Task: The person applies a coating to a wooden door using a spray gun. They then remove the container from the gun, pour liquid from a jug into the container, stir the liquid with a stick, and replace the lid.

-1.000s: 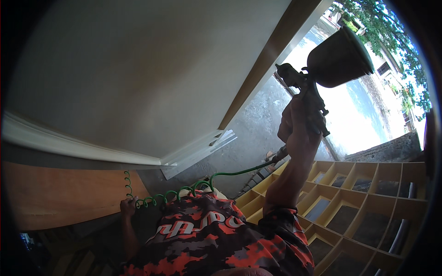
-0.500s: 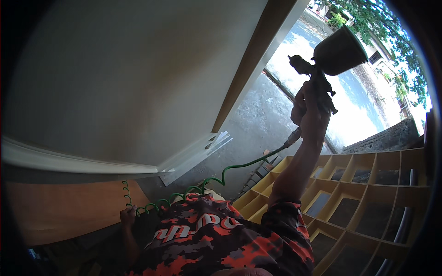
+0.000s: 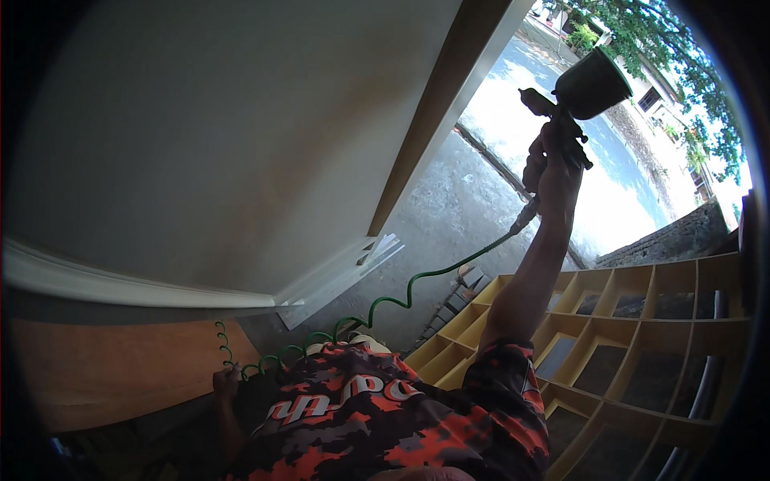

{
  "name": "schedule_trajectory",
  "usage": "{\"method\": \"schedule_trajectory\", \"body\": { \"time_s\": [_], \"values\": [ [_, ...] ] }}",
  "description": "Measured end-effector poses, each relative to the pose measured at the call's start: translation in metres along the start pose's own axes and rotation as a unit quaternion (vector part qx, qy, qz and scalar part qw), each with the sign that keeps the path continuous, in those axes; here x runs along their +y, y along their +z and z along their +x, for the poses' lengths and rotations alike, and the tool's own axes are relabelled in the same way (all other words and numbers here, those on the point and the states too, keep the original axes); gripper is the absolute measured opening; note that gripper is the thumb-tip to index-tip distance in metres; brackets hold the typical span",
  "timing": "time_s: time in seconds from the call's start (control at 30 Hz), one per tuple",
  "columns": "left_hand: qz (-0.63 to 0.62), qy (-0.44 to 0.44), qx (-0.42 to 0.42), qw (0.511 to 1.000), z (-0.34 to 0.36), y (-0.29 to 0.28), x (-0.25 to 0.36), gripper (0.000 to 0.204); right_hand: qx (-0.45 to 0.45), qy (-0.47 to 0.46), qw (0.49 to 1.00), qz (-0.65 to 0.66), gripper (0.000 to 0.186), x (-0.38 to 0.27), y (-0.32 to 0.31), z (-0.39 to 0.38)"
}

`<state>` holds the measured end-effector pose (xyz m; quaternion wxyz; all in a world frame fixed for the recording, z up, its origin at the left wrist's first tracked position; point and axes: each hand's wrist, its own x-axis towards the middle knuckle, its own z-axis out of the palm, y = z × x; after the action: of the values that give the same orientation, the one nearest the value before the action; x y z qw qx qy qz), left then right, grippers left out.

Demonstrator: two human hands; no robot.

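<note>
My right hand (image 3: 550,160) is wrapped round the grip of a dark paint spray gun (image 3: 555,111), with the arm stretched out to the upper right. On top of the gun sits a large cup (image 3: 592,83); its nozzle points left toward a pale panel (image 3: 216,136) with a raised frame. A green coiled air hose (image 3: 393,301) runs from the base of the grip down past my shirt. At the lower left my left hand (image 3: 227,380) is closed on a coil of that hose. Shadow hides most of its fingers.
A yellowish wooden rack with open compartments (image 3: 609,325) stands close by on the right. An orange-brown board (image 3: 120,369) lies at lower left. White strips (image 3: 345,280) rest on the concrete floor (image 3: 449,200) beneath the panel's corner. Beyond lies a sunlit yard with a low wall (image 3: 670,236).
My right hand has moved slightly right and upward with the spray gun, away from the panel. The hose has stretched along with it. My left hand has barely shifted.
</note>
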<state>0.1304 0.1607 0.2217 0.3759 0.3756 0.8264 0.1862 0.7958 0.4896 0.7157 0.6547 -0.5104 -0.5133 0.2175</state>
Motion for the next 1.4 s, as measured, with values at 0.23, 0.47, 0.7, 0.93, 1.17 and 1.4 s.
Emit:
{"method": "schedule_trajectory", "body": {
  "time_s": [0.23, 0.47, 0.7, 0.93, 1.17, 1.4],
  "values": [
    [0.009, 0.002, 0.012, 1.0, -0.001, 0.0, 0.004, 0.067, 0.011, 0.022, 1.0, -0.018, 0.03, -0.012, -0.006, 0.015],
    [0.006, 0.024, 0.004, 1.0, -0.008, -0.004, 0.017, 0.066, -0.016, 0.007, 1.0, -0.015, 0.03, -0.033, -0.014, 0.012],
    [0.004, 0.014, -0.006, 1.0, -0.015, -0.01, 0.031, 0.065, -0.035, 0.04, 0.999, 0.003, 0.037, -0.051, -0.017, -0.007],
    [0.001, 0.011, -0.004, 1.0, -0.018, -0.013, 0.03, 0.063, -0.046, 0.016, 0.999, -0.018, 0.033, -0.071, 0.001, -0.039],
    [0.013, -0.007, 0.004, 1.0, -0.015, -0.019, 0.021, 0.062, -0.086, 0.048, 0.995, 0.006, 0.027, -0.075, 0.026, -0.07],
    [-0.011, 0.021, 0.011, 1.0, -0.018, -0.022, 0.005, 0.063, -0.119, 0.011, 0.992, 0.026, 0.021, -0.077, 0.052, -0.096]
  ]
}}
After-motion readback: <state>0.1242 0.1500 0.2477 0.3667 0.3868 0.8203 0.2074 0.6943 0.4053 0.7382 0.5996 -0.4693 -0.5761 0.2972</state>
